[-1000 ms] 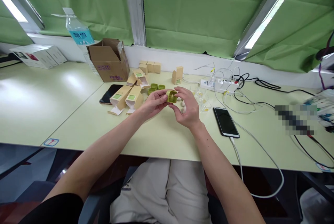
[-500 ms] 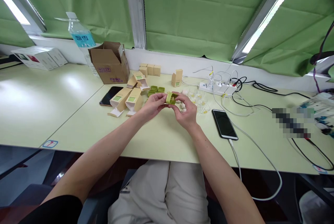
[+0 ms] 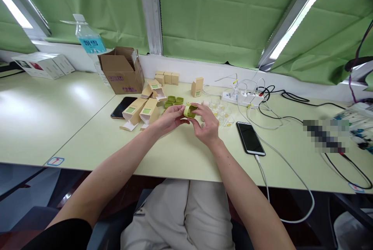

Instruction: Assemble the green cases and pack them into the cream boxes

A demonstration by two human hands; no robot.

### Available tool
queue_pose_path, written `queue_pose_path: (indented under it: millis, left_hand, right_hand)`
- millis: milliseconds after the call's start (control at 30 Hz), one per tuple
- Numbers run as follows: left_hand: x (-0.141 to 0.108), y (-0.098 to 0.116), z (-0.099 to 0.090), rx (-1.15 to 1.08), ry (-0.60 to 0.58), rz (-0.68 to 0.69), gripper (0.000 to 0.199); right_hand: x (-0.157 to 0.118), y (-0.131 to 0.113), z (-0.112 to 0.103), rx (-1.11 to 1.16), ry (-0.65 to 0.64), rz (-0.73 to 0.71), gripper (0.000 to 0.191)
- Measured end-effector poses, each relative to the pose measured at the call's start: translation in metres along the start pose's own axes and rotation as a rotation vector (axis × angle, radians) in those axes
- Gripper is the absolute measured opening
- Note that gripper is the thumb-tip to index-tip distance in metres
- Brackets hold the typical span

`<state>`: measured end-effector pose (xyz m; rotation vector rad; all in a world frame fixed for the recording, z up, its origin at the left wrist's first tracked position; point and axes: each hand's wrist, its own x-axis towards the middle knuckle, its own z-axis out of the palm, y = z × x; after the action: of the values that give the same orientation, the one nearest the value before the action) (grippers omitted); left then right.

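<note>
Because the left hand (image 3: pixel 171 118) and right hand (image 3: pixel 207 124) both pinch the green cup (image 3: pixel 190 113) above the tabletop (image 3: pixel 180 153), it could slip — should either grip loosen — and jostle the clear cups (image 3: pixel 225 115) near the right hand.

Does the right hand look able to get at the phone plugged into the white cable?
Probably yes: the phone lies uncovered, just right of the right hand, with the clear plastic pieces mostly farther back. That hand is occupied at the green piece, though.
</note>
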<state>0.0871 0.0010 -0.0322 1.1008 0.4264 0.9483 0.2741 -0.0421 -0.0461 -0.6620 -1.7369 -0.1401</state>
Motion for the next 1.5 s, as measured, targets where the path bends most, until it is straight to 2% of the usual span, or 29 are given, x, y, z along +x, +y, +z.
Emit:
queue_pose_path:
  millis: [267,500,800,933,1100,1333,1500]
  left_hand:
    - [-0.0041,0.0013,0.0043,-0.146,-0.047,-0.002,0.033]
    - [-0.0045,0.0021,0.0073,-0.131,-0.089,0.005,0.038]
    - [-0.0041,0.0052,0.0102,-0.111,-0.067,0.038,0.041]
    - [-0.0027,0.0032,0.0084,-0.1,-0.055,0.039,0.04]
    - [-0.0018,-0.0014,0.0082,-0.134,-0.029,0.02,0.041]
    - [-0.0024,-0.0011,0.0094,-0.161,-0.041,0.013,0.039]
    - [-0.0009,-0.0035,0.0063,-0.163,-0.034,0.007,0.04]
  right_hand:
    - [0.0019,0.0006,-0.0026,-0.019,0.024,-0.046,0.019]
    - [-0.0007,0.0021,-0.0022,-0.05,-0.037,-0.035,0.026]
    - [0.0025,0.0026,-0.0045,-0.059,-0.118,-0.057,0.03]
    - [0.0024,0.0047,-0.003,-0.063,-0.144,-0.004,0.027]
    - [0.0006,0.0046,-0.0013,-0.043,-0.084,0.064,0.022]
    - [0.0025,0.0028,-0.0009,-0.094,-0.074,0.034,0.02]
    - [0.0008,0.0039,0.0022,-0.004,-0.057,0.066,0.019]
